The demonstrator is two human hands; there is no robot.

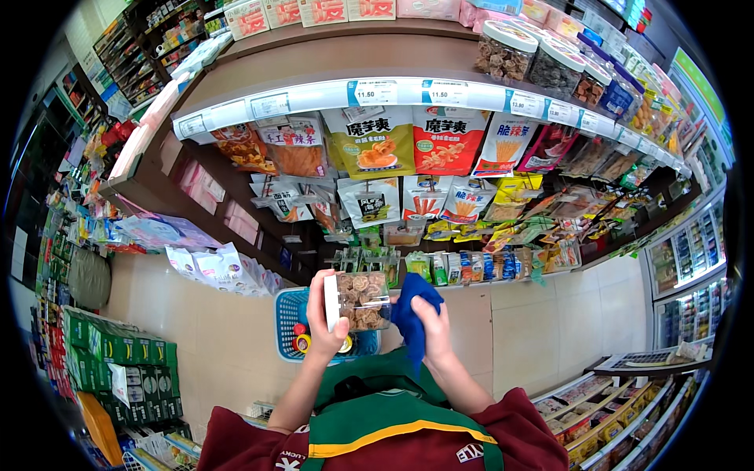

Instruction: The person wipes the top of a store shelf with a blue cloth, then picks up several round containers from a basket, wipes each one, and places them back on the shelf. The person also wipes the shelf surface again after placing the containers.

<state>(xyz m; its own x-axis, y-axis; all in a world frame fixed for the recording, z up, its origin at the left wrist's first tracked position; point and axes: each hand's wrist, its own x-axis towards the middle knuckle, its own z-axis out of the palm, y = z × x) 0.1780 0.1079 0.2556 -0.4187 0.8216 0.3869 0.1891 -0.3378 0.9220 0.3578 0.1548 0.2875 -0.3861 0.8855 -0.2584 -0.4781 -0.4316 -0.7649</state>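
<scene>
My left hand (326,315) grips a clear plastic jar (364,301) of brown dried snacks by its white lid (331,302), so the jar lies on its side. Bunched in my right hand (432,324) is a blue cloth (412,309), close to the jar's base. Below the jar, on the floor, a blue plastic basket (288,347) is partly hidden by my left hand; round containers with red and yellow parts (302,342) sit in it.
Ahead stands a brown shelf unit (353,56) with price tags and hanging snack bags (371,141). Similar jars (506,50) line its top shelf at right. White bags (221,268) hang at its left end. Green cartons (118,341) are stacked at left; drink coolers (686,282) stand at right.
</scene>
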